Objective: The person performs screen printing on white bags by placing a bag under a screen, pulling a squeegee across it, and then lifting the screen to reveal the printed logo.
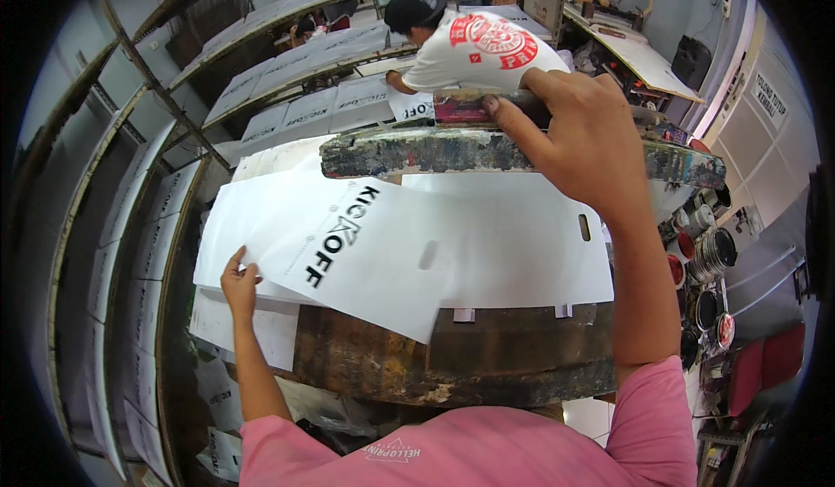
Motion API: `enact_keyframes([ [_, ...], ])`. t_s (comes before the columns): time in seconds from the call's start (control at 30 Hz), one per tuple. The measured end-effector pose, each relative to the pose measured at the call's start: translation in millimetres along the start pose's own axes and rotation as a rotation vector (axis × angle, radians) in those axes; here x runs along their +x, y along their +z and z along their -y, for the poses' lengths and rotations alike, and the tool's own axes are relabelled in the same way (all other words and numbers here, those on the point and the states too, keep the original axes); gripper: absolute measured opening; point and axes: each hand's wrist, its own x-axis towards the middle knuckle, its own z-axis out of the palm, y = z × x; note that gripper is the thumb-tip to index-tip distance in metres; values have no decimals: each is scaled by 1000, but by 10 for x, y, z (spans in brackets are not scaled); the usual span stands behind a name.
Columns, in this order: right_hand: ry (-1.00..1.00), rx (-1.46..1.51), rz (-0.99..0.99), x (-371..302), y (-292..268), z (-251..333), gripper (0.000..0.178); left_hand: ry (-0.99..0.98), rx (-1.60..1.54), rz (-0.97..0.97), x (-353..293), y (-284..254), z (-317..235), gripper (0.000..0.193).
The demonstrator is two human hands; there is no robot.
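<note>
My left hand (239,280) holds the left edge of a flat white bag (383,261) with black lettering and a handle slot, its fingers partly hidden by the edge. The bag lies slanted across the work table (374,348). To its right, a plain white bag (522,243) lies flat with its oval handle hole at the right end. My right hand (587,130) is closed around the upper part of a paint-crusted wooden screen frame (435,154), raised above the bags. A dark, pink-stained bar (461,107) sits under my thumb; the fingers' far side is hidden.
Across the table a co-worker in a white shirt (487,48) leans over printed sheets. Racks (165,217) holding printed sheets stand left, and more shelves (304,78) stretch behind. Paint cans (713,248) crowd the right side, near a red chair (765,370) and a door (748,122).
</note>
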Motion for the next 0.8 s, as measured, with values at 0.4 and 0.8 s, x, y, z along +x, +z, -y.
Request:
enact_keyframes([
  [0.4, 90, -100, 107, -273, -45, 103, 62, 18, -283, 533, -701, 896, -1282, 76],
  [0.8, 60, 166, 748, -2448, 667, 318, 38, -960, -1141, 628, -2838, 1400, -1070, 114],
])
